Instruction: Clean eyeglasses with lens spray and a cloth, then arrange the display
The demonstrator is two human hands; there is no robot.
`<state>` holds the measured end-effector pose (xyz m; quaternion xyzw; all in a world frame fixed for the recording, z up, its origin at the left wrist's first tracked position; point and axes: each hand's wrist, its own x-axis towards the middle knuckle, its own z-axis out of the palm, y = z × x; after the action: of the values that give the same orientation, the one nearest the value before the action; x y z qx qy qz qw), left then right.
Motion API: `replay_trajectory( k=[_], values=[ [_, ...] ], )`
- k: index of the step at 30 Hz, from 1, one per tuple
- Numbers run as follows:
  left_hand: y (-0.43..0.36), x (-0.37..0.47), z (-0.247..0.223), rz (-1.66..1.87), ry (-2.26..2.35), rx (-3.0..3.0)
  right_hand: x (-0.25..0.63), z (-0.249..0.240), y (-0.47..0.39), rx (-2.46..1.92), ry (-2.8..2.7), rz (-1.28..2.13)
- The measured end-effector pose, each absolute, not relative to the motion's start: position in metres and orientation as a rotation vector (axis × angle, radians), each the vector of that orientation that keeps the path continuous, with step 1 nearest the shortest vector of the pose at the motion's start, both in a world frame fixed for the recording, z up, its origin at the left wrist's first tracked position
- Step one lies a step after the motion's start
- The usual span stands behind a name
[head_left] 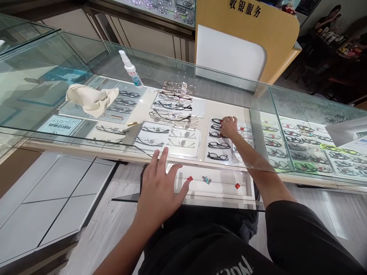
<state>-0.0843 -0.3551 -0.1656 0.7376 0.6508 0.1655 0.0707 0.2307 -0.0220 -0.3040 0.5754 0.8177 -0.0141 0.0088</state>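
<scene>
My left hand [160, 183] has its fingers spread over the near edge of the glass case, beside an open drawer [218, 194], and holds nothing. Inside the case my right hand [229, 127] reaches down to the upper frames of a column of dark glasses; its fingers are bent at their right side, and whether they grip a frame is hidden. Just below that hand lie black glasses [219, 145] and another black pair [218, 156]. Red tags [237, 186] and a grey tag [207, 179] lie in the drawer.
On the glass top stand a white spray bottle [132, 70] and a crumpled cream cloth [91, 100]. More glasses [169, 105] fill the case to both sides. A wooden counter [232, 23] is beyond; people sit at the far right.
</scene>
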Motion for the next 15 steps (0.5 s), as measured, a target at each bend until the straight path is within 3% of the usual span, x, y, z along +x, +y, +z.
replay_trajectory(
  k=[15],
  values=[
    [-0.355, -0.082, -0.163, 0.484, 1.972, 2.2, 0.223, -0.286, -0.032, 1.769, 2.563, -0.025]
  ],
)
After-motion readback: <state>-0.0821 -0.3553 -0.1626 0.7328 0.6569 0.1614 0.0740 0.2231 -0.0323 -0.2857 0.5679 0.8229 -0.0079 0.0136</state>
